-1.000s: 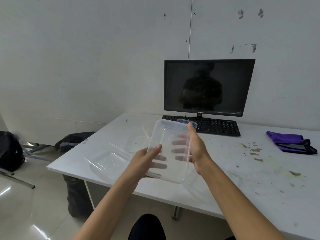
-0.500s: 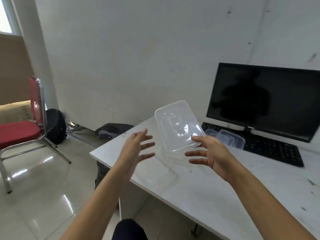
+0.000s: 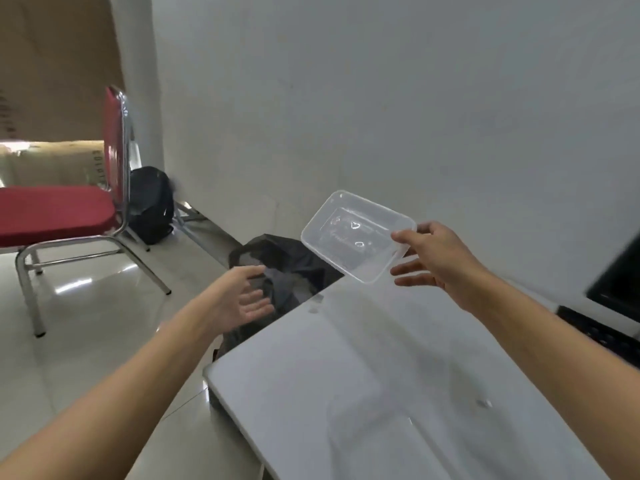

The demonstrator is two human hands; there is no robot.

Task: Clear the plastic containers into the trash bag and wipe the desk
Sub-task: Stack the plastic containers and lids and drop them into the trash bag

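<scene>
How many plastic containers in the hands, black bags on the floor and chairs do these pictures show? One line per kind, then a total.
1 plastic container, in the right hand
2 black bags: trash bag, bag by the wall
1 red chair
Total: 4

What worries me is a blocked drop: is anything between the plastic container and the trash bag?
Nothing visible does. The right hand holds the plastic container in open air above and right of the trash bag; the open left hand is at the bag's left side, off that path.
</scene>
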